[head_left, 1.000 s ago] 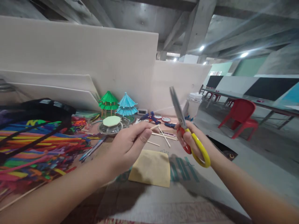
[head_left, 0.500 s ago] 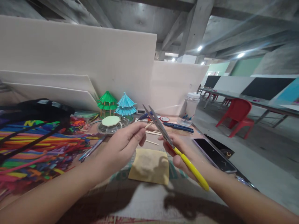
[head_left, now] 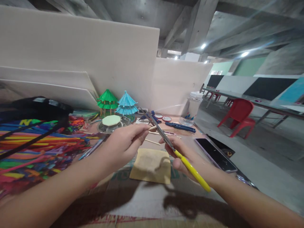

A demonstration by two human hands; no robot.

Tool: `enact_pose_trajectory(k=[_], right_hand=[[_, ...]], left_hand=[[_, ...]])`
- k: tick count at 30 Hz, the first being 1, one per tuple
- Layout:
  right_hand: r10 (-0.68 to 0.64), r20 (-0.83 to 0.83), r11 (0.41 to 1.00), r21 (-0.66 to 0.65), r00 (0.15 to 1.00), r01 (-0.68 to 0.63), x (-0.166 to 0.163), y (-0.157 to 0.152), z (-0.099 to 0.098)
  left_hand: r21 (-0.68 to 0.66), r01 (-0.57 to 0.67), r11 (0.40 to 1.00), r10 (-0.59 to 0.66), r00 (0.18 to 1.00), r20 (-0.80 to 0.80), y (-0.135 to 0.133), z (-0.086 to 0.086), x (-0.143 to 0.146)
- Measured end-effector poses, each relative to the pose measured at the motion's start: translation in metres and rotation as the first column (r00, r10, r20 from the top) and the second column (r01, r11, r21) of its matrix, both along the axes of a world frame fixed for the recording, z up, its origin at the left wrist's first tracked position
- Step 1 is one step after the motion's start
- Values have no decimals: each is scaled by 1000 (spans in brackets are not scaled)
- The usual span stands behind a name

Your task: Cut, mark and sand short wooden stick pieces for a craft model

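Observation:
My left hand pinches a thin wooden stick, whose short end pokes out past the fingertips. My right hand is wrapped round a pair of scissors with yellow handles. Their metal blades point up and to the left and meet the stick near my left fingertips. Below both hands lies a square of yellowish sandpaper-like sheet on the cardboard-covered table. Another thin stick rests just beyond that sheet.
Colourful pipe-cleaner-like strips spread over the left side. Green and blue paper-roofed models stand behind a pale octagonal piece. At right are a blue tool, a clear jar, a phone and a red chair.
The scissor blades have come closer together around the stick. The whole view has shifted slightly; both hands keep their holds.

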State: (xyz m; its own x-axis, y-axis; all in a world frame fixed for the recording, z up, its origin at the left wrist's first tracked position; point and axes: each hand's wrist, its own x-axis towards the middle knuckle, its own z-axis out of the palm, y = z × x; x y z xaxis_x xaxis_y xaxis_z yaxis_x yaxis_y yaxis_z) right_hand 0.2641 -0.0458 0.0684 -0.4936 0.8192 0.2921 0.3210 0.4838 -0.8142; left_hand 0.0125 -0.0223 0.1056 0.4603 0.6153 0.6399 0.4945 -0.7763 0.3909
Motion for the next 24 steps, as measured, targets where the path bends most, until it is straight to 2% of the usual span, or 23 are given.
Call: enact_pose_trajectory(k=[9, 16, 21, 24], right_hand=[[-42, 14, 997, 60, 999, 42, 0, 3, 2], [-167, 94, 985, 53, 982, 163, 0, 6, 3], [-63, -11, 993, 104, 998, 63, 2, 5, 1], [-46, 8, 994, 101, 999, 45, 4, 4, 1]], left_hand=[[104, -10, 994, 16, 999, -49, -3, 6, -4], [95, 5, 995, 0, 999, -55, -3, 13, -2], [71, -15, 997, 10, 998, 69, 1, 8, -3], [73, -31, 997, 21, 992, 123, 2, 5, -5]])
